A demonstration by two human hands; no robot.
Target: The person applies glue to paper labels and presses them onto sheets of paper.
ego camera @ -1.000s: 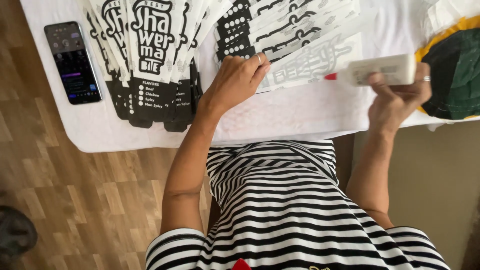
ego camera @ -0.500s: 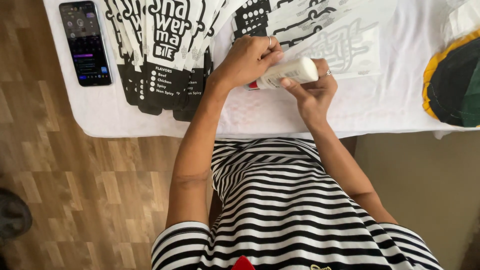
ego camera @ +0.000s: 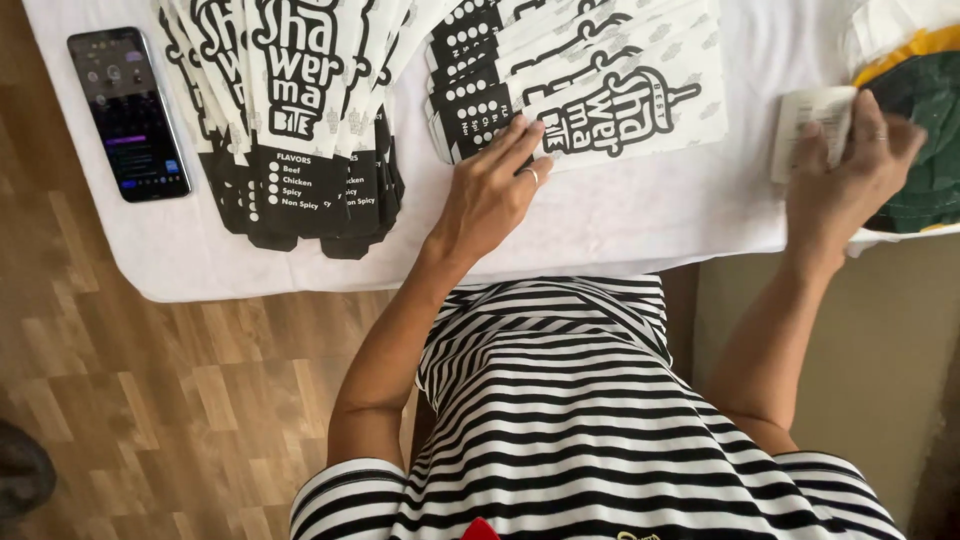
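My left hand lies flat, fingers apart, with its fingertips on the near edge of a fanned stack of flat white-and-black paper sleeves. A ring shows on one finger. A second fanned stack of the same sleeves lies further left. My right hand is at the table's right end, its fingers wrapped over a white tube that lies against the white tablecloth. The tube's cap end is hidden.
A dark smartphone with a lit screen lies at the table's left end. A green and yellow cloth item sits at the right edge, behind my right hand. Wooden floor lies below the table edge. My striped shirt fills the foreground.
My right hand has carried the white tube from the middle, where both hands met on it, out to the table's right end. My left hand let go and settled on the sleeves.
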